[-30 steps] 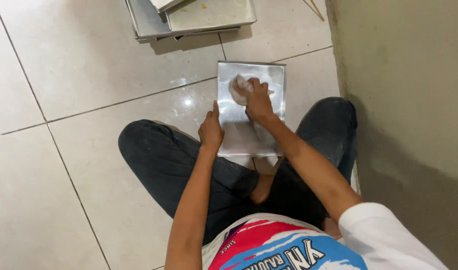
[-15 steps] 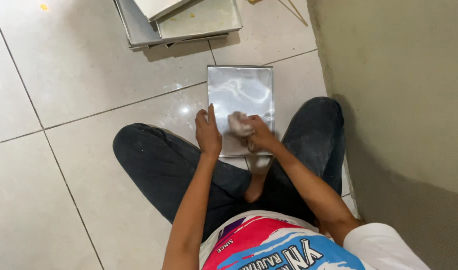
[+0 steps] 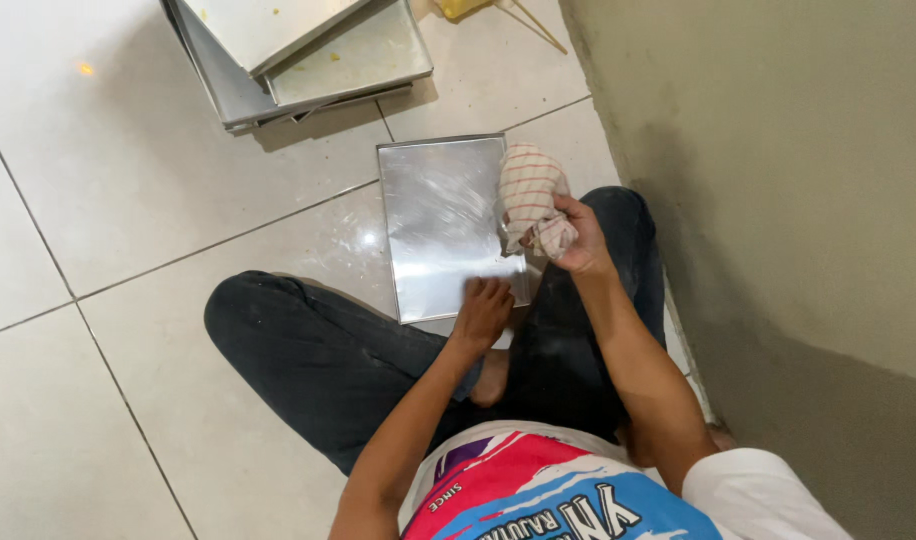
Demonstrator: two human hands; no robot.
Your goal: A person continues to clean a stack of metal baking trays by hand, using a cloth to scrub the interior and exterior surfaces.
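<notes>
Dark, near-black trousers (image 3: 328,360) on both legs. Short-sleeved shirt (image 3: 538,490): white sleeve at right shoulder, chest panel in pink, red, blue and white with large lettering. Forearms bare, foot (image 3: 490,375) bare. Left hand (image 3: 483,310), right hand (image 3: 578,235): no gloves, no rings visible.

In the right hand (image 3: 575,238) is a white cloth (image 3: 531,198) with thin red stripes. Under the left hand (image 3: 482,310) lies a silver-grey tray (image 3: 440,215). Beyond them, off-white floor tiles (image 3: 128,180) show grey grout lines.
</notes>
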